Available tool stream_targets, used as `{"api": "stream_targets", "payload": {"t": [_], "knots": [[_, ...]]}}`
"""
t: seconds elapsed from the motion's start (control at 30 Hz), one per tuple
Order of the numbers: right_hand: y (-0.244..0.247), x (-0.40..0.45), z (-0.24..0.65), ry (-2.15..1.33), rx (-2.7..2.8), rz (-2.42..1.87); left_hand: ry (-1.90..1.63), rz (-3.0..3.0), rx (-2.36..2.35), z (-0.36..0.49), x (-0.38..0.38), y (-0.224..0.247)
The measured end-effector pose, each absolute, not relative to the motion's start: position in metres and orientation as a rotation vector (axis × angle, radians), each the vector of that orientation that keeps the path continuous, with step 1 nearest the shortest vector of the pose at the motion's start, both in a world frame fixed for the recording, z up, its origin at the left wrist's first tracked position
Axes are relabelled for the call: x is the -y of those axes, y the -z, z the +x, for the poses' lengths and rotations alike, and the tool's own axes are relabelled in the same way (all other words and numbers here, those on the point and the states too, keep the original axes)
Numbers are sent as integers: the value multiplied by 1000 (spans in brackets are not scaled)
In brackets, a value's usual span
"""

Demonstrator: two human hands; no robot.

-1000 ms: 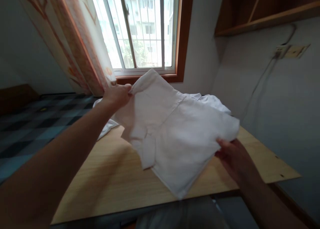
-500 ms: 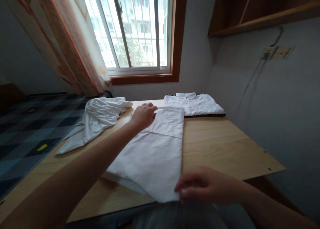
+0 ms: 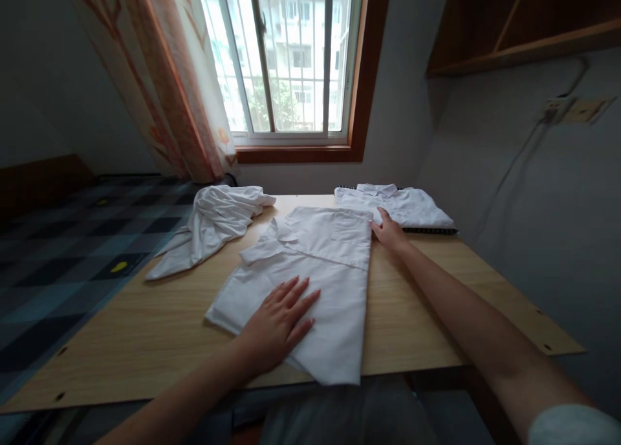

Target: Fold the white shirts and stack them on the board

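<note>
A white collared shirt (image 3: 334,303) lies partly folded on the wooden table, its collar turned to the left and a chest pocket near the far edge. My left hand (image 3: 279,319) rests flat on the front part of the shirt, fingers spread. At the shirt's far right corner, my right hand (image 3: 391,233) touches the edge with a fingertip; its visible thumb and index finger are apart. Its other fingers are mostly hidden. Just beyond that hand lies a neatly folded white shirt (image 3: 412,206) on a dark patterned piece.
A crumpled white garment (image 3: 218,222) lies at the table's (image 3: 145,341) far left. Beside the table is a checked bed (image 3: 63,264). A curtain (image 3: 174,96) hangs by the barred window (image 3: 286,63). An open shelf (image 3: 528,37) juts from the right wall.
My right hand has moved from the shirt's near right corner to its far right corner. My left hand has come back from the far part and flattened on the front. The view has shifted left.
</note>
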State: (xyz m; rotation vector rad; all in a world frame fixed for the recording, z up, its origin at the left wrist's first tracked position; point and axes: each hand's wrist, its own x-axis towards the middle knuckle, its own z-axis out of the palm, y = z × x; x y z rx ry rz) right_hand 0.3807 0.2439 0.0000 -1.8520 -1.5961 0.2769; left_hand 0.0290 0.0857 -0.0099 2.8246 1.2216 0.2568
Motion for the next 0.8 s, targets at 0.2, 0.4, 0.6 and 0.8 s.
{"api": "stream_targets", "payload": {"t": [0.2, 0.4, 0.6, 0.8], "knots": [[4, -263, 368, -369, 1505, -1665, -227, 2815, -1174, 29, -87, 7], [-27, -239, 370, -149, 1622, -1401, -230, 2896, -1065, 25, -95, 7], [-46, -187, 399, -27, 1576, -1421, -81, 2956, -1040, 9, -122, -9], [5, -113, 410, -340, 1324, -1486, 50, 2776, -1562, -20, -136, -21]]}}
